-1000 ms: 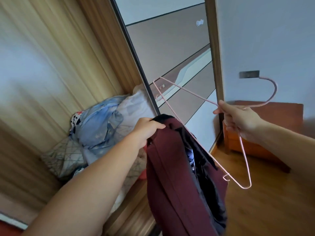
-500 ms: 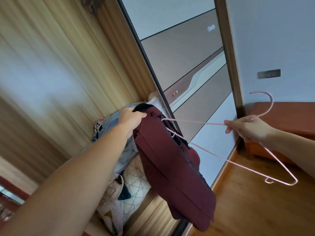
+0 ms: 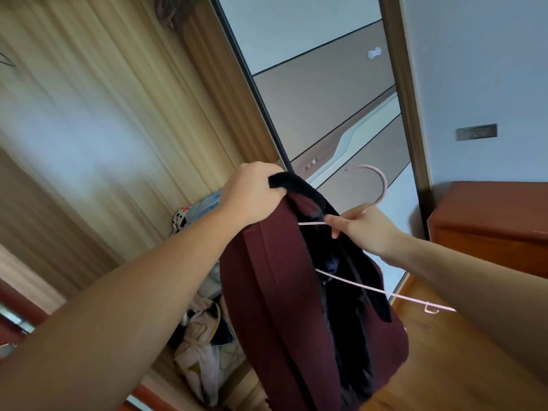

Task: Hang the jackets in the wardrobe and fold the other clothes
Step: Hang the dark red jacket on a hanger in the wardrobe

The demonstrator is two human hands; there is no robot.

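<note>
Person's body in view: two forearms, both bare to the frame edge, no sleeve visible. Left hand point(image 3: 252, 194) and right hand point(image 3: 366, 229) bare: no gloves, rings, watch or wristband seen.

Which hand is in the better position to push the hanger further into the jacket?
The right hand. It grips the pink hanger just below the hook, and one arm of the hanger already sits inside the maroon jacket. The left hand is busy holding up the dark collar.
</note>
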